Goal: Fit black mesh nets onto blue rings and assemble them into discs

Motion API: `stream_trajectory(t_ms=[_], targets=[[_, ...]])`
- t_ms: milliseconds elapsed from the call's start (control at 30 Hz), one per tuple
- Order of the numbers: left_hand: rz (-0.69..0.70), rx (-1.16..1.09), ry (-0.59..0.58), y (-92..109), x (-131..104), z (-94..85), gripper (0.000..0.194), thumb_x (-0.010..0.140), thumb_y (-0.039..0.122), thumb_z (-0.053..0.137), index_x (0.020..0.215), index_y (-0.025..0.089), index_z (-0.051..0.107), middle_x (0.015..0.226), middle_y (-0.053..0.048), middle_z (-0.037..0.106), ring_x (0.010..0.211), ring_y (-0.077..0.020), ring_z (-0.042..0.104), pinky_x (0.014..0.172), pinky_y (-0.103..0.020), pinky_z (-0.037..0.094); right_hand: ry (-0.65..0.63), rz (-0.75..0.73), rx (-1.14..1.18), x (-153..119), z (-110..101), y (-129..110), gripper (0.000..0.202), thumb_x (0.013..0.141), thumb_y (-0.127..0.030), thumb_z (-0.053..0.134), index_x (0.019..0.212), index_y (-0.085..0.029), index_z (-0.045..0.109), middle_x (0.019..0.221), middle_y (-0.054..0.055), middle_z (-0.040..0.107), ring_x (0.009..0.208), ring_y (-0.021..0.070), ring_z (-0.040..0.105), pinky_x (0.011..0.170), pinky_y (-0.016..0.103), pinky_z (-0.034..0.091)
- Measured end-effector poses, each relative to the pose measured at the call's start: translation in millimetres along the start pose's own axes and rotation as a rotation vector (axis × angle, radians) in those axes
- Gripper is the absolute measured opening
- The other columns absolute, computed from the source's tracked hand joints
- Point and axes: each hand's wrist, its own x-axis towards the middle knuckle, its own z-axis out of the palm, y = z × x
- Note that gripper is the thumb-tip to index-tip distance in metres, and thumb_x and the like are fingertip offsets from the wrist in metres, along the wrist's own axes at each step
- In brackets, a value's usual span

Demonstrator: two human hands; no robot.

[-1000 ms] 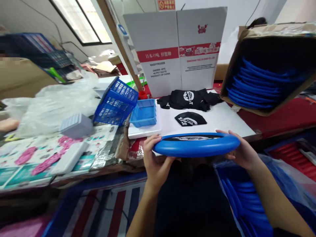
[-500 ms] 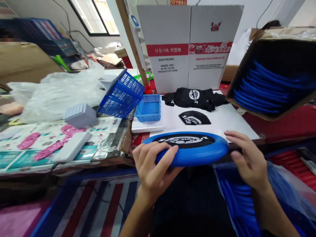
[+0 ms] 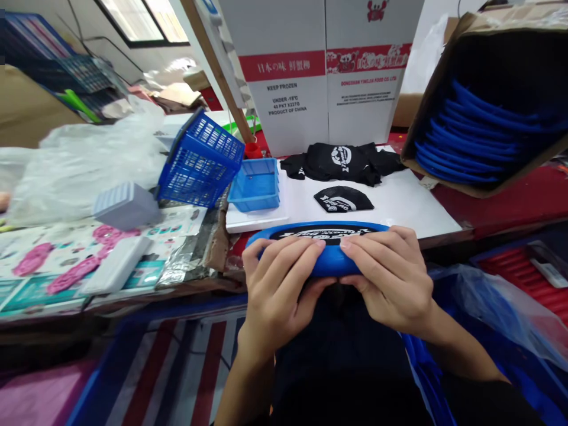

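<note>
A blue ring-shaped disc [image 3: 331, 260] with a black printed fabric centre is held level in front of me, near the table's front edge. My left hand [image 3: 281, 290] grips its near rim, fingers on top and thumb below. Close beside it, my right hand [image 3: 393, 278] pinches the same rim the same way. Beyond the disc, a folded black printed fabric piece [image 3: 344, 199] lies on the white board [image 3: 399, 204]. Behind that is a pile of black fabric pieces [image 3: 341, 162].
A blue tray [image 3: 255, 184] and a tilted blue basket [image 3: 200, 160] stand left of the board. On the right, a cardboard box [image 3: 410, 148] holds several blue rings. Tall white cartons [image 3: 293, 130] rise behind. Pink pieces [image 3: 71, 275] lie far left.
My right hand has moved left from open air onto the disc's near rim and closed there. My left hand still holds the disc. The view has shifted slightly.
</note>
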Motion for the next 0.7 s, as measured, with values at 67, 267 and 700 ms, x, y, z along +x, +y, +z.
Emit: stream_trajectory(t_ms=[67, 267, 700], targets=[[0.005, -0.044, 0.023, -2.2, -3.8, -1.1, 0.028, 0.101, 0.030, 0.069, 0.127, 0.018, 0.071, 0.111, -0.010, 0.080, 0.104, -0.0265, 0.074, 0.103, -0.044, 0.047, 0.027, 0.003, -0.017, -5.0, 2.2, -5.4, 0.025, 0.100, -0.019, 0.069, 0.124, -0.018, 0.073, 0.111, 0.009, 0.084, 0.096, 0.0258, 0.076, 0.091, 0.047, 0.045], [-0.102, -0.023, 0.027, 16.4, -73.2, -31.2, 0.029, 0.097, 0.031, 0.074, 0.124, 0.020, 0.074, 0.110, -0.009, 0.079, 0.111, -0.0279, 0.074, 0.113, -0.050, 0.048, -0.061, -0.209, 0.020, -32.2, 13.4, -25.5, 0.020, 0.102, -0.027, 0.065, 0.112, -0.019, 0.080, 0.118, 0.006, 0.083, 0.107, 0.0214, 0.073, 0.098, 0.045, 0.042], [-0.556, 0.194, -0.097, 27.3, -298.2, -10.7, 0.039, 0.095, 0.005, 0.053, 0.125, 0.022, 0.070, 0.136, -0.015, 0.070, 0.154, -0.0348, 0.046, 0.120, -0.060, 0.047, -0.136, -0.132, 0.288, -117.2, 100.8, -49.3, 0.019, 0.098, -0.023, 0.065, 0.112, -0.024, 0.078, 0.128, 0.009, 0.077, 0.122, 0.0232, 0.066, 0.117, 0.049, 0.043]])
